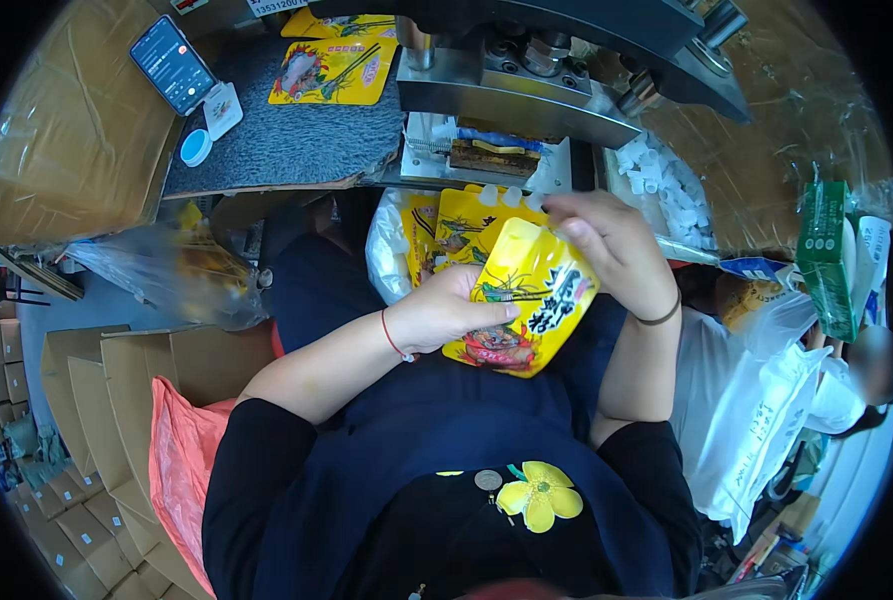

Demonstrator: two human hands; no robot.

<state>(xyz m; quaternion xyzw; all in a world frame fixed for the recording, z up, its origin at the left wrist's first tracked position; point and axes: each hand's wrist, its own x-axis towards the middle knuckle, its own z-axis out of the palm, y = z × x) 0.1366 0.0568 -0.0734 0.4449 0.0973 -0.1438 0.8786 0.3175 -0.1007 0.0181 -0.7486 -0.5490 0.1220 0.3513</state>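
Note:
A yellow printed pouch (526,300) is held over my lap by both hands. My left hand (446,310) grips its left side with the thumb across the front. At the pouch's top right corner, my right hand (611,250) pinches the upper edge. Behind it, a stack of similar yellow pouches (456,225) stands in a clear plastic bag (386,250). Each wrist wears a thin band.
A metal press machine (536,70) stands ahead on the bench, with small white caps (666,185) beside it. A phone (171,62), a blue lid (195,147) and flat yellow pouches (331,70) lie on a grey mat. Cardboard boxes (116,380) sit left; a green box (828,255) and white bags right.

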